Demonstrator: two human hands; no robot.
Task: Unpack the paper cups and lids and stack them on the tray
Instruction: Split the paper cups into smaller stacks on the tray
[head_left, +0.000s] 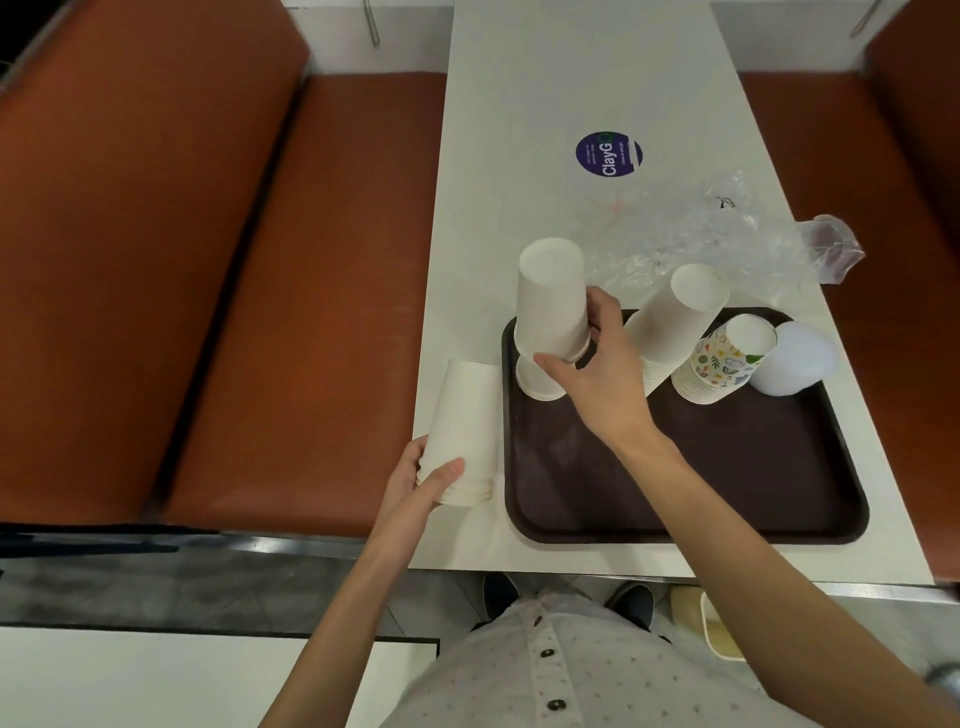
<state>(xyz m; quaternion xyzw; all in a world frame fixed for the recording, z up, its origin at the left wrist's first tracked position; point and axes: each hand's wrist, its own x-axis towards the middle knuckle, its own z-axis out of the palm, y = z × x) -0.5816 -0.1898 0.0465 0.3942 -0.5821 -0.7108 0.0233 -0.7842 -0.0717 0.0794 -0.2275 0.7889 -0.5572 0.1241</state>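
A dark brown tray (675, 499) lies on the white table. My right hand (597, 369) grips an upside-down white paper cup (551, 296) just above another white cup (537, 382) standing at the tray's far left corner. My left hand (421, 483) holds a lying stack of white cups (467, 431) on the table left of the tray. On the tray's far side stand a tall leaning stack of white cups (675, 322), a stack of patterned cups (722, 364) and a stack of translucent lids (792, 358).
Crumpled clear plastic wrapping (717, 234) lies on the table behind the tray, near a round purple sticker (609, 154). Red-brown bench seats (291, 291) flank the table on both sides. The table's near edge runs just below the tray.
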